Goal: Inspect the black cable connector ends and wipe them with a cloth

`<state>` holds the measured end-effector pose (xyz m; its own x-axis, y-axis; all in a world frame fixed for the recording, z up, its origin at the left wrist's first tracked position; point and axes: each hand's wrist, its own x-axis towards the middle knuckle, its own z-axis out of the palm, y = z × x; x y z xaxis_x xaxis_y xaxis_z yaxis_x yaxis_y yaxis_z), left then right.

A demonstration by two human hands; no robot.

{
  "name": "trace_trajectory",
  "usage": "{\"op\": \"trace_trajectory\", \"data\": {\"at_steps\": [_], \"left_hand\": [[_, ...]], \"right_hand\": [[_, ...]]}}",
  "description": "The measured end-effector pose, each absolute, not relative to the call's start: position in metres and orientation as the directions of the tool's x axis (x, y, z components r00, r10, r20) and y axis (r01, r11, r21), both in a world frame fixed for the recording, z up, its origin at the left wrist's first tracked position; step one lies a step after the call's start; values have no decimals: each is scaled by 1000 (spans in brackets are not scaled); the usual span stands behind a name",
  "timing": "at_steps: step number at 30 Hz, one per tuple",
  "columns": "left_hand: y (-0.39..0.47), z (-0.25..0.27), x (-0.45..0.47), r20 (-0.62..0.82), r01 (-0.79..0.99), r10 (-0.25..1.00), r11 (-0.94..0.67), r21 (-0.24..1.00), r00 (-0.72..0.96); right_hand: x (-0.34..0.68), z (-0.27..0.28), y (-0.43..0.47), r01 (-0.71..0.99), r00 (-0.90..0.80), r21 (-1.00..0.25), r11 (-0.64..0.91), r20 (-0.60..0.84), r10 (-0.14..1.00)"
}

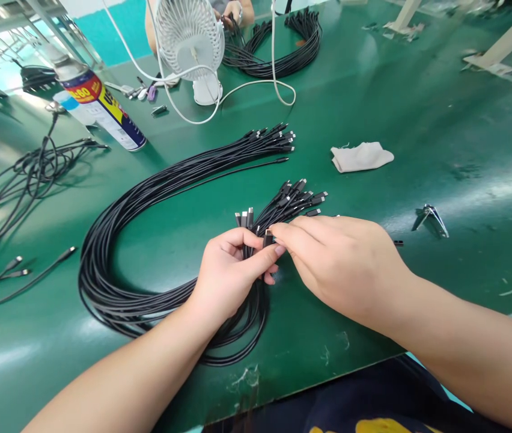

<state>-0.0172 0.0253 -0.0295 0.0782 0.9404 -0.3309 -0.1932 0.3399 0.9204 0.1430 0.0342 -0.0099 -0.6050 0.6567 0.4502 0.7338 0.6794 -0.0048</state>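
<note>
The left hand (231, 267) pinched a black plug (268, 239); I couldn't tell if the right hand (344, 258) touching it gripped. Cables (157, 305) under the left hand could've tugged it loose.

Cables (96, 246) black, connector tips (250, 213) silvery; tabletop (445, 138) green; fan (190, 45) white.
</note>
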Motion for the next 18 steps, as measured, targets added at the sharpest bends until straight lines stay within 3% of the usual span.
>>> {"op": "trace_trajectory", "data": {"at_steps": [18], "left_hand": [[26,-34,-19,-301,-140,951,309,941,77]], "right_hand": [[149,-7,35,722,-620,-37,691,407,670]]}}
